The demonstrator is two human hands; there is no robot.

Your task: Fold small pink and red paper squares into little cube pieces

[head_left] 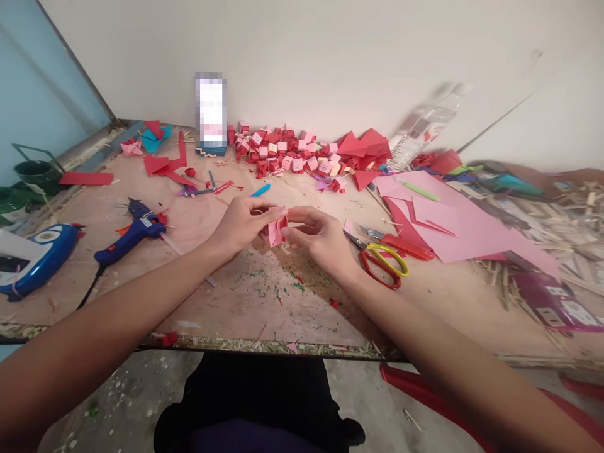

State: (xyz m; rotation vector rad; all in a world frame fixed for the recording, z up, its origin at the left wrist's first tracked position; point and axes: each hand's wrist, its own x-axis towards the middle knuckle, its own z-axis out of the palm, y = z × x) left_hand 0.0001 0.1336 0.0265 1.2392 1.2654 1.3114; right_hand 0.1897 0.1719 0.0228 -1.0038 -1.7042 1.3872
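Note:
Between my two hands, above the middle of the table, is a small folded pink and red paper piece point(277, 233). My left hand point(243, 225) pinches it from the left, its thumb along the upper edge. My right hand point(318, 234) grips it from the right, with the thumb against its side. Just right of that hand lie scissors point(384, 264) with red and yellow handles and a red-handled cutter point(406, 245). Beyond my hands is a heap of small pink and red folded paper cubes point(283, 151) against the wall.
A blue glue gun point(129, 233) and a blue-and-white tape dispenser point(44, 258) lie at left. A phone point(211, 110) stands at the back. Pink paper sheets point(472, 233), a clear bottle point(425, 126) and wood sticks point(570, 233) occupy the right. The table's front edge point(283, 346) is near my lap.

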